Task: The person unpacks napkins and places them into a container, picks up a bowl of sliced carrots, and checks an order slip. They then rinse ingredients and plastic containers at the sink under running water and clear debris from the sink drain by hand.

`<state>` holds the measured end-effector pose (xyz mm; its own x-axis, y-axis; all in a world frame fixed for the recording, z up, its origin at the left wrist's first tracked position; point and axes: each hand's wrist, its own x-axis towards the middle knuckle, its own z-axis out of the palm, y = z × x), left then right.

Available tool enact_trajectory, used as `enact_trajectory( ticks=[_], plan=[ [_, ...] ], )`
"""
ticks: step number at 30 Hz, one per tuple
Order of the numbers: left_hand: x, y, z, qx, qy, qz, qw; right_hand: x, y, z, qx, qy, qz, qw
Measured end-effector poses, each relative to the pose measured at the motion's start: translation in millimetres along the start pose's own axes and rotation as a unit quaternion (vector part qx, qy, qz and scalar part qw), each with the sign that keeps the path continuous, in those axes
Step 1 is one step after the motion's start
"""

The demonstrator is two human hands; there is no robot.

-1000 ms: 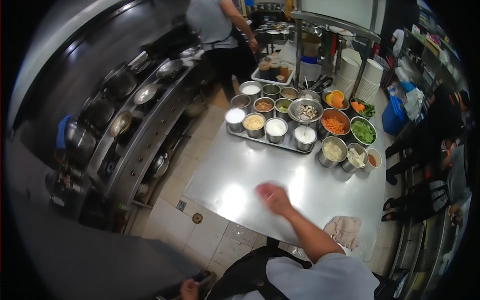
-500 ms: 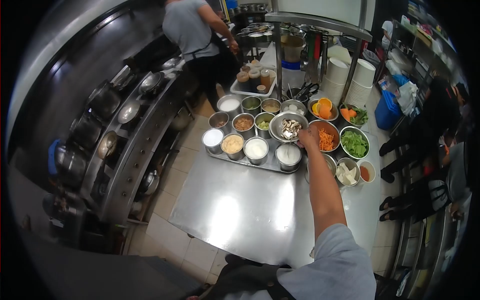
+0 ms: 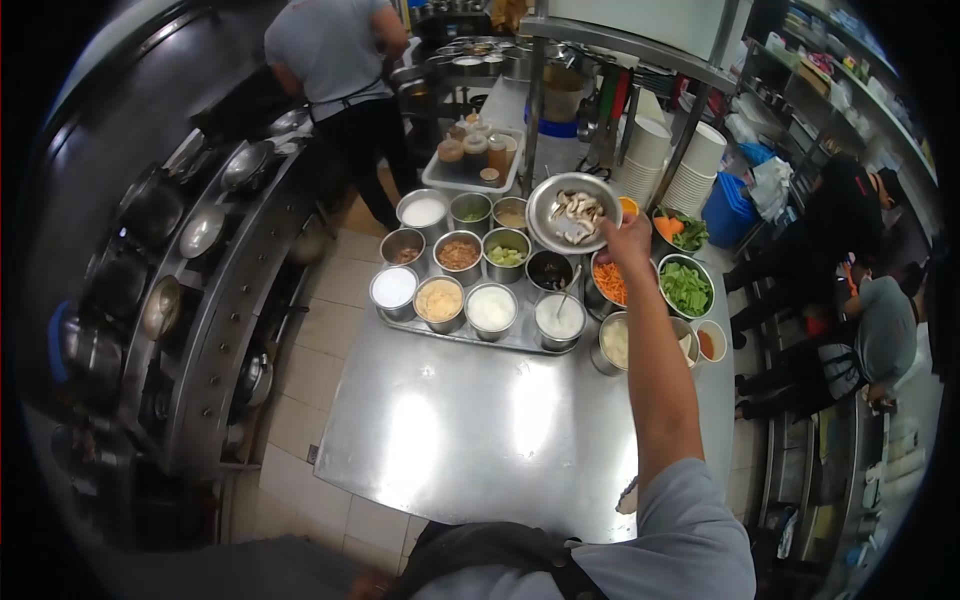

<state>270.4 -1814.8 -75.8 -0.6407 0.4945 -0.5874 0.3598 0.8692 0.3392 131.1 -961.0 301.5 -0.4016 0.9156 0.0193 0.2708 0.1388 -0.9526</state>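
Observation:
My right hand (image 3: 627,243) grips the near right rim of a steel bowl (image 3: 546,208) of sliced mushrooms (image 3: 580,216), tilted toward me above the back of the ingredient containers. Below it, a steel container with dark contents (image 3: 551,270) is uncovered. Shredded carrot (image 3: 609,283) lies in a bowl just under my wrist, and leafy greens (image 3: 685,289) fill another to its right. A spoon stands in a tub of white stuff (image 3: 558,317). At the bottom edge a dim bit of my left hand (image 3: 372,585) shows; its fingers cannot be made out.
Several steel tubs stand on a tray (image 3: 468,337) on the steel table (image 3: 470,420). Sauce bottles (image 3: 474,152) sit in a white tray behind. A shelf post (image 3: 533,105) rises near the bowl. A co-worker (image 3: 340,75) stands back left, by the stove (image 3: 235,300); others are at right.
My right hand has raised the mushroom bowl up and back, uncovering the dark-filled container. The view has shifted, and the co-worker at the back has turned, arms now bent.

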Motion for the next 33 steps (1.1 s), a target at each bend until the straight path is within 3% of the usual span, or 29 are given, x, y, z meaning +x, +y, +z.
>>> enact_trajectory(
  ticks=[1,2,3,4,5,7,8,10,11,13,14,15,16,17,18,20,23,26,28,30,33],
  plan=[
    [12,-10,-11,0.125,-0.006,0.06,0.99,4,22,7,0.043,-0.007,-0.007,0.999],
    [21,-14,-20,0.127,-0.009,0.066,0.99,6,44,13,0.087,-0.013,-0.015,0.996],
    [34,-18,-34,-0.303,-0.055,0.017,0.951,5,61,18,0.08,-0.022,0.015,0.996],
    [48,-20,-48,-0.675,-0.092,-0.037,0.731,2,75,22,0.075,-0.031,0.044,0.996],
    [57,-11,-62,-0.671,-0.093,-0.032,0.735,-2,88,27,0.082,-0.036,0.056,0.994],
    [62,17,-79,-0.527,0.114,-0.17,0.825,-13,96,31,0.096,-0.042,0.066,0.992],
    [63,19,-83,-0.524,0.118,-0.169,0.826,-21,96,32,0.092,-0.036,0.074,0.992],
    [67,9,-78,-0.634,0.049,-0.123,0.762,-30,89,31,0.091,-0.032,0.084,0.992],
    [63,18,-80,-0.632,0.052,-0.123,0.764,-35,84,28,0.038,-0.011,0.09,0.995],
    [53,45,-80,-0.49,0.032,-0.207,0.846,-38,81,23,-0.011,0.01,0.098,0.995],
    [50,51,-81,-0.487,0.033,-0.208,0.847,-38,84,19,-0.081,0.089,-0.053,0.991],
    [45,45,-72,-0.291,0.112,-0.031,0.95,-41,87,14,-0.15,0.165,-0.199,0.954],
    [40,42,-63,-0.071,0.176,0.156,0.969,-40,89,10,-0.153,0.17,-0.192,0.954],
    [24,22,-38,0.179,0.343,0.221,0.895,-36,86,7,-0.092,0.13,-0.218,0.963],
    [22,22,-37,0.114,0.288,0.193,0.931,-33,83,4,-0.03,0.09,-0.242,0.966],
    [20,33,-42,-0.073,0.172,0.058,0.981,-34,69,3,-0.033,0.024,-0.208,0.977],
    [19,55,-51,-0.216,0.096,-0.072,0.969,-41,53,2,-0.157,0.023,-0.238,0.958],
    [19,73,-54,-0.241,0.068,-0.1,0.963,-58,46,1,-0.036,0.075,-0.309,0.947],
    [24,81,-56,-0.245,0.056,-0.109,0.962,-77,54,-8,-0.008,0.07,-0.305,0.95],
    [32,91,-63,-0.247,0.047,-0.11,0.962,-108,69,-20,0.09,0.05,-0.187,0.977],
    [40,100,-70,-0.251,0.034,-0.11,0.961,-155,107,-41,0.052,0.039,-0.129,0.99]
  ],
)
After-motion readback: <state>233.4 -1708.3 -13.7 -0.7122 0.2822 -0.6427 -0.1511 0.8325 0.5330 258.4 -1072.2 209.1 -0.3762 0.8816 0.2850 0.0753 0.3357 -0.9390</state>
